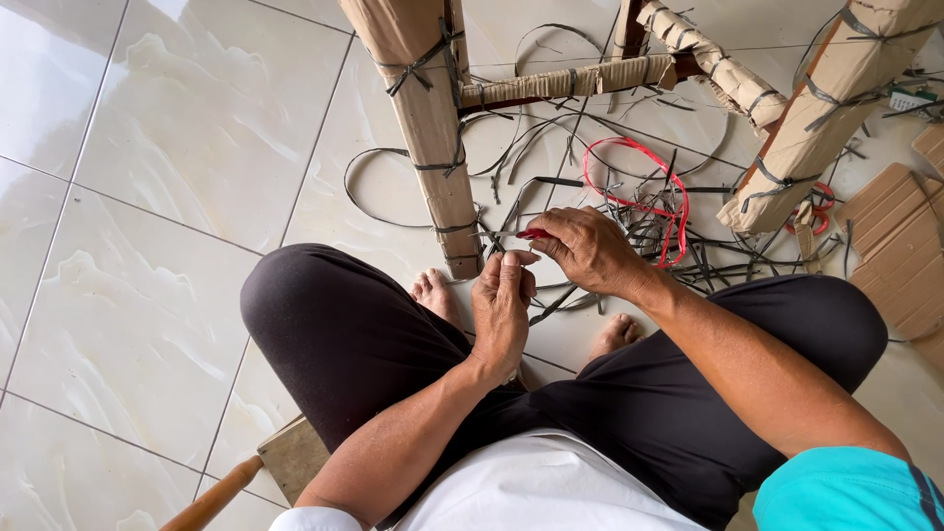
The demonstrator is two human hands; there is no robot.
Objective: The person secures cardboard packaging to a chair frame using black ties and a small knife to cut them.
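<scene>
red-handled tool [534, 234] pinched in right hand [588, 251], at foot of wrapped leg [433, 128] | left hand [501, 313] just below, fingertips closed on a dark strap end | cut straps [629, 211] and red band [649, 187] crowd the floor right | bare tiles [147, 197] open left | cardboard sheets [900, 246] at right edge

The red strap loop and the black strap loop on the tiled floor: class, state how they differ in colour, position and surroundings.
The red strap loop is bright red; the black strap loop is dark. The red one lies right of the cardboard-wrapped leg, above the right hand, among cut scraps; the black one lies left of that leg on bare tile. Both are thin, curled bands lying loose.
</scene>
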